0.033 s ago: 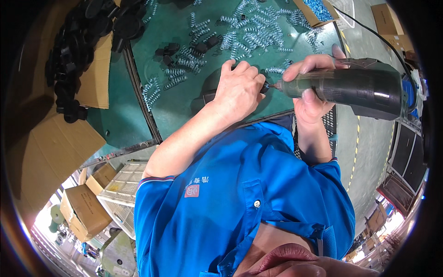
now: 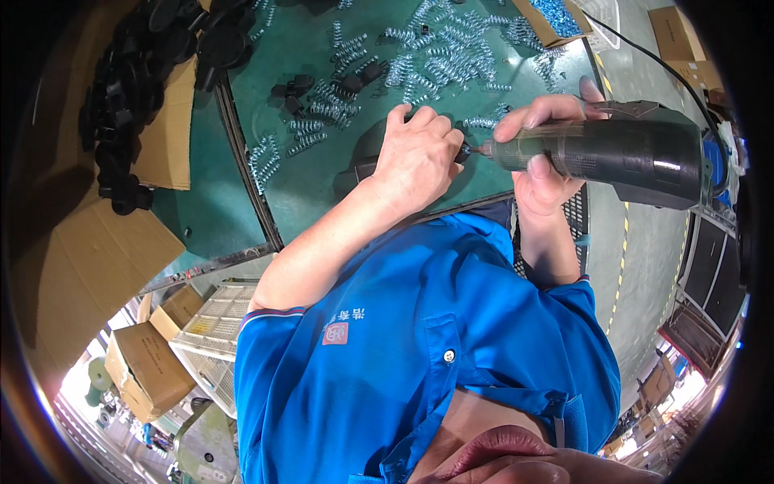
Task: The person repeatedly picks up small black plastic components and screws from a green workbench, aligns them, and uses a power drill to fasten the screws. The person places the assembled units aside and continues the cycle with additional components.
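Observation:
My left hand (image 2: pixel 418 153) is closed around a black plastic part (image 2: pixel 365 168), mostly hidden under the palm, at the near edge of the green table. My right hand (image 2: pixel 544 133) grips a dark electric screwdriver (image 2: pixel 621 153) lying level. Its bit (image 2: pixel 482 150) points left and meets the end of the part beside my left fingertips; whether a screw is there is too small to tell. Many loose metal coil springs (image 2: pixel 455 60) lie beyond both hands. Among them are several small black plastic pieces (image 2: pixel 352 83).
A cardboard box flap (image 2: pixel 165 129) and a heap of black parts (image 2: pixel 121 105) take up the left. At the far right is an open box of small blue pieces (image 2: pixel 555 18). A black cable (image 2: pixel 645 50) runs behind the screwdriver. A white crate (image 2: pixel 214 331) stands below the table.

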Demonstrator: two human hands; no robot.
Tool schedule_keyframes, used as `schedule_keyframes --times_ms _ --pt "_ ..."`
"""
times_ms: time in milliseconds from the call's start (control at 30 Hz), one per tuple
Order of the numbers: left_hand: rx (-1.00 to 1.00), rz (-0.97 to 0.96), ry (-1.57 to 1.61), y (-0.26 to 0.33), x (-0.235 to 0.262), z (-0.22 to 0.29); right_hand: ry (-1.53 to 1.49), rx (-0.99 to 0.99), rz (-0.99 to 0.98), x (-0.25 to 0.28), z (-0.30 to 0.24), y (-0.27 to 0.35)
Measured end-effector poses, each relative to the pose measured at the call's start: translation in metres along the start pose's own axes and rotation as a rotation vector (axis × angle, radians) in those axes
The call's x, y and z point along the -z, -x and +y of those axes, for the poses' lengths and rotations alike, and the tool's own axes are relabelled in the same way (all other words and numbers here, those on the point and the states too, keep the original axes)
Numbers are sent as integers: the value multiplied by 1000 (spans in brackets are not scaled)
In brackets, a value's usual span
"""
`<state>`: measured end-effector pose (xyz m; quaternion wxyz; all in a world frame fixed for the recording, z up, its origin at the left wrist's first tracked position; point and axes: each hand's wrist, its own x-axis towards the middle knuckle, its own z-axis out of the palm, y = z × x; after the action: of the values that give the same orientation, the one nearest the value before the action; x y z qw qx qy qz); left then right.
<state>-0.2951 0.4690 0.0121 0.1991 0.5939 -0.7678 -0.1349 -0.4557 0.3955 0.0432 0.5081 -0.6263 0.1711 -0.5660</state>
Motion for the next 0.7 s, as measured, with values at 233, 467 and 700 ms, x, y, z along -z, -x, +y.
schedule_keyframes --times_ms 233,467,700 --pt "-18 -4 -25 0 -1 -2 45 -21 -162 -12 4 -2" --pt "-9 17 47 2 -1 -3 100 -55 -268 -5 11 1" --pt "-26 31 39 3 -1 -3 256 15 -302 -8 11 5"
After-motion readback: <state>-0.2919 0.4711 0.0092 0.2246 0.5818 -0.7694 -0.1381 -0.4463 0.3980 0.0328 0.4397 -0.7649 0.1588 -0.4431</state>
